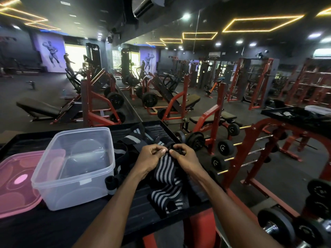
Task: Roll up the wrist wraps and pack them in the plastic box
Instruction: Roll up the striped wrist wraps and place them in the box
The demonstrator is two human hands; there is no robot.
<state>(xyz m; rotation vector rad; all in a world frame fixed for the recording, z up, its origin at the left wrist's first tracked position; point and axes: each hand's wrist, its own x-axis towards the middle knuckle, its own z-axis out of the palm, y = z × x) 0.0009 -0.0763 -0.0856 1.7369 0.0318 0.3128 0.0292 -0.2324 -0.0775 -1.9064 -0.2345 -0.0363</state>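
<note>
Black tray: clear plastic box, pink lid, striped wrist wraps.

I'm standing at a black worktop; dumbbells are resting on a red rack at right, benches sitting upper left.

No text, brand, number or sign can be read anywhere in this view. The round faces of the dumbbells on the red rack carry pale markings, and so do the weight plates on the machines farther back, but they are too small and blurred to make out. The wall poster at the far left shows only a posing figure with no legible lettering, and the clear plastic box and the pink lid beside it bear no label that can be read.
</note>
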